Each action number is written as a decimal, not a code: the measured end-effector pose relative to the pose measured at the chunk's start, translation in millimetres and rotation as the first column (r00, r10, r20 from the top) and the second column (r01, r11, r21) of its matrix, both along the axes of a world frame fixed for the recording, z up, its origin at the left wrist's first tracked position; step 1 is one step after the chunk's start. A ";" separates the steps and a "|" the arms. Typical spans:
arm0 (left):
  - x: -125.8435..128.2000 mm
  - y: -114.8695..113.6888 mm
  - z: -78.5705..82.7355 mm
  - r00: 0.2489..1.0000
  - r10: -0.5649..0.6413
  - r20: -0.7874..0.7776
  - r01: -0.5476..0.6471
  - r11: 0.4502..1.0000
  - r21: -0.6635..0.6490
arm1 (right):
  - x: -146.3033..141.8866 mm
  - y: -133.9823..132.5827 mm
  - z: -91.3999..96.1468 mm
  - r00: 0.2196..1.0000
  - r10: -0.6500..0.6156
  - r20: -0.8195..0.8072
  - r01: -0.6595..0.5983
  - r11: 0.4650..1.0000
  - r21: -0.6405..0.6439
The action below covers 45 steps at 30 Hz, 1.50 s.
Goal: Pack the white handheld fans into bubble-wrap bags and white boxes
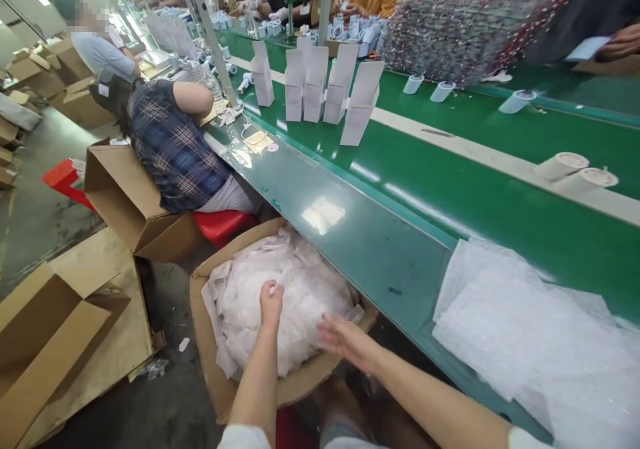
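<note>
My left hand (271,301) reaches down into an open cardboard box (215,375) on the floor, fingers curled closed against the clear bubble-wrap bags (300,289) that fill it. What it grips, if anything, is hidden. My right hand (340,339) hovers over the box's right side, fingers stretched out and slightly blurred, holding nothing. A pile of the same bubble-wrap bags (530,329) lies on the green bench to my right.
The green conveyor (450,189) carries upright white cartons (345,92) and white cylinders (575,169). A seated person in a plaid shirt (170,142) works at the left on a red stool. Open cardboard boxes (130,202) stand on the floor. Other workers sit opposite.
</note>
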<state>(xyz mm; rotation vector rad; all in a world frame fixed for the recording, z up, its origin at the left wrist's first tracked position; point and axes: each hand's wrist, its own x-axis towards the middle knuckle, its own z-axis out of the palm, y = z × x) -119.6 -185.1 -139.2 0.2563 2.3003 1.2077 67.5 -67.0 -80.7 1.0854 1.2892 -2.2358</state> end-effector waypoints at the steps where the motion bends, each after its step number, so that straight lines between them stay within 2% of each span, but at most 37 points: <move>1: 17.2 -1.2 14.4 1.000 -0.005 -0.014 0.006 0.998 0.065 | -15.7 6.6 -4.2 0.996 -0.078 0.040 0.079 0.996 -0.032; 4: 64.7 -9.3 60.7 0.982 -0.186 -0.038 0.190 0.964 0.186 | -58.4 27.8 -2.0 0.983 -0.183 0.019 0.184 0.977 -0.107; 7: 91.4 -25.2 95.3 0.936 -0.343 -0.074 0.351 0.920 0.175 | -78.7 40.2 14.6 0.959 -0.269 -0.086 0.257 0.958 -0.124; 10: 95.7 -46.7 108.2 0.931 -0.360 -0.064 0.365 0.923 0.124 | -74.9 43.8 34.6 0.912 -0.371 -0.176 0.359 0.928 -0.099; 12: 90.7 -57.8 108.7 0.943 -0.326 0.071 0.311 0.936 0.162 | -65.7 43.7 47.8 0.876 -0.414 -0.247 0.412 0.909 -0.061; 13: 87.2 -60.5 108.5 0.947 -0.271 0.174 0.233 0.950 0.209 | -60.5 42.8 54.2 0.869 -0.400 -0.291 0.417 0.909 -0.004; 15: 80.2 -58.1 110.1 0.910 -0.110 0.400 -0.023 0.950 0.312 | -50.2 38.5 65.9 0.888 -0.261 -0.377 0.356 0.912 0.206; 16: 77.6 -53.2 112.4 0.870 -0.041 0.491 -0.155 0.923 0.352 | -45.2 35.0 70.9 0.903 -0.144 -0.405 0.295 0.893 0.339; 17: 76.3 -46.3 115.4 0.830 -0.011 0.558 -0.248 0.888 0.387 | -40.0 30.5 74.8 0.910 -0.017 -0.414 0.230 0.852 0.471; 19: 78.0 -30.2 121.9 0.763 -0.091 0.640 -0.289 0.837 0.464 | -29.1 19.8 78.5 0.904 0.205 -0.375 0.115 0.728 0.675; 21: 84.7 -16.5 126.0 0.751 -0.163 0.640 -0.283 0.797 0.534 | -16.9 9.1 76.2 0.897 0.322 -0.302 0.042 0.617 0.786; 22: 89.2 -12.1 126.5 0.773 -0.133 0.621 -0.306 0.779 0.547 | -10.4 4.8 73.0 0.901 0.341 -0.268 0.021 0.582 0.813; 23: 94.0 -9.7 126.1 0.807 -0.055 0.588 -0.346 0.763 0.546 | -3.8 1.7 68.8 0.911 0.338 -0.235 0.003 0.566 0.825; 25: 103.4 -9.6 124.0 0.860 0.158 0.485 -0.426 0.747 0.512 | 8.3 -0.1 59.7 0.937 0.308 -0.164 -0.050 0.585 0.809; 27: 111.4 -12.9 123.5 0.890 0.280 0.359 -0.428 0.783 0.452 | 16.7 4.4 52.6 0.953 0.282 -0.113 -0.103 0.650 0.753; 28: 114.5 -14.5 124.5 0.918 0.276 0.283 -0.379 0.818 0.432 | 18.6 8.5 50.8 0.954 0.272 -0.126 -0.105 0.695 0.711; 29: 116.7 -15.7 126.3 0.954 0.220 0.203 -0.288 0.860 0.421 | 18.8 13.4 50.4 0.950 0.265 -0.165 -0.092 0.744 0.661; 30: 117.7 -16.1 128.2 0.985 0.120 0.126 -0.163 0.895 0.415 | 17.4 18.3 51.4 0.942 0.257 -0.215 -0.077 0.791 0.607; 32: 113.8 -14.2 129.4 0.997 -0.071 0.016 0.058 0.914 0.402 | 10.9 26.5 56.7 0.927 0.250 -0.280 -0.070 0.847 0.526; 33: 107.8 -11.6 126.9 0.994 -0.105 -0.002 0.098 0.917 0.386 | 6.7 29.1 60.0 0.925 0.261 -0.277 -0.083 0.848 0.523; 34: 98.7 -7.7 121.8 0.996 -0.088 0.002 0.081 0.929 0.361 | 2.6 30.5 63.0 0.926 0.277 -0.256 -0.096 0.830 0.550; 37: 54.1 13.0 89.7 0.994 0.105 0.025 -0.108 0.966 0.235 | -4.3 30.7 66.3 0.940 0.278 -0.196 -0.063 0.708 0.703; 38: 36.0 22.8 75.0 0.995 0.092 -0.031 -0.086 0.985 0.148 | -4.0 30.8 65.0 0.944 0.270 -0.191 -0.043 0.673 0.738; 39: 18.2 33.7 59.4 0.993 0.010 -0.119 -0.006 0.999 0.031 | -2.6 31.3 62.6 0.948 0.257 -0.189 -0.027 0.655 0.755; 40: 1.6 45.3 43.7 0.970 -0.128 -0.209 0.108 0.989 -0.105 | -0.2 32.4 59.4 0.952 0.240 -0.190 -0.017 0.662 0.750; 41: -12.8 56.8 28.4 0.917 -0.290 -0.272 0.227 0.944 -0.241 | 2.8 33.9 55.6 0.957 0.219 -0.193 -0.012 0.692 0.722; 43: -34.2 77.0 0.6 0.779 -0.554 -0.294 0.415 0.807 -0.420 | 9.8 36.8 47.3 0.964 0.165 -0.207 -0.009 0.803 0.596; 45: -47.7 90.4 -21.8 0.719 -0.646 -0.257 0.491 0.734 -0.470 | 16.6 37.8 38.9 0.975 0.086 -0.206 0.005 0.914 0.405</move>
